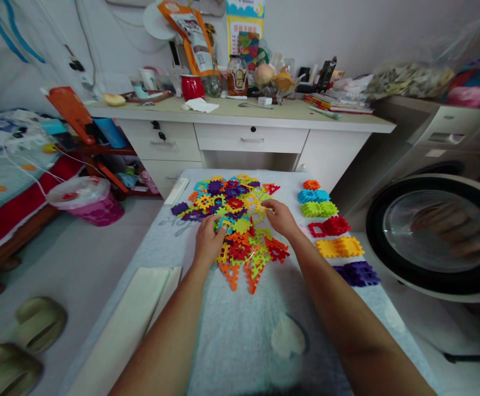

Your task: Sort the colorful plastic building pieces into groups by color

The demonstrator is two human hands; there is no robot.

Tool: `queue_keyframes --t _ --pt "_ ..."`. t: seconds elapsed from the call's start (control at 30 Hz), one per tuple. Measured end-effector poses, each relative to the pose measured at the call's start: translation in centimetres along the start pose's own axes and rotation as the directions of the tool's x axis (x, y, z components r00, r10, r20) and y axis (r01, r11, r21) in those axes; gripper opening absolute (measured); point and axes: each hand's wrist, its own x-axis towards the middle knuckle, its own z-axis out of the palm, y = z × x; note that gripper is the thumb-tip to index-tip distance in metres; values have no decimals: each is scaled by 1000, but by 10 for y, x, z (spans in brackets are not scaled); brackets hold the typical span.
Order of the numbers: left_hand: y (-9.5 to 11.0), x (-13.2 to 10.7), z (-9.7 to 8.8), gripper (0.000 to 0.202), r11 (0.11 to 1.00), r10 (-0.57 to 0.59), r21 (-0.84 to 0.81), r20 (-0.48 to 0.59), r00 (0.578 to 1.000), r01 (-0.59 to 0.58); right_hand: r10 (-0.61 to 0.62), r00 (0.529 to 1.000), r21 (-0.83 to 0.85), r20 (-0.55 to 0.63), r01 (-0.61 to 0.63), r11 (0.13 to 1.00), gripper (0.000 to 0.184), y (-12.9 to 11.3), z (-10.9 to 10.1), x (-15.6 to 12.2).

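Observation:
A heap of interlocking plastic building pieces [240,204] in several colours lies on the cloth-covered table. My left hand [209,242] rests at the near left side of the heap, thumb and fingers parted, touching pieces beside a blue and yellow one. At the heap's right edge is my right hand [281,218], its fingers stretched toward pale yellow pieces; nothing is plainly held in it. Orange triangular pieces [229,274] stick out at the near side. To the right stand sorted groups: orange [311,185], blue [313,196], green [319,209], red [329,226], yellow [340,247] and purple [357,273].
A white remote-like object [177,192] lies at the table's far left corner, and a folded white board or cloth [126,308] along its left edge. A cluttered white desk [240,113] stands behind. On the right is a washing machine with its round door [437,234] swung out.

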Motion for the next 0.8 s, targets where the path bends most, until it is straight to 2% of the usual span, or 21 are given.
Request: queue_keyframes --t 0.13,0.27,0.37,0.47,0.6,0.8 --pt "0 1 -1 32 1000 -3 3 1 1000 3 152 988 -369 28 -131 920 40 -2 -4 24" --pt "0 2 -2 32 1000 -4 10 -3 1000 4 223 964 -525 143 -117 843 38 -6 3 35" --pt "0 2 -2 33 1000 2 11 3 1000 -2 272 946 -578 177 -124 807 40 -10 8 38" --pt "-1 1 -2 33 1000 -1 12 8 1000 1 315 935 -599 163 -160 785 43 -12 11 36" --pt "0 1 -2 34 1000 -17 8 10 1000 17 297 947 -575 121 -177 799 44 -14 10 30" --pt "1 1 -2 33 1000 -21 18 13 1000 21 258 950 -557 175 -121 822 48 -15 3 26"
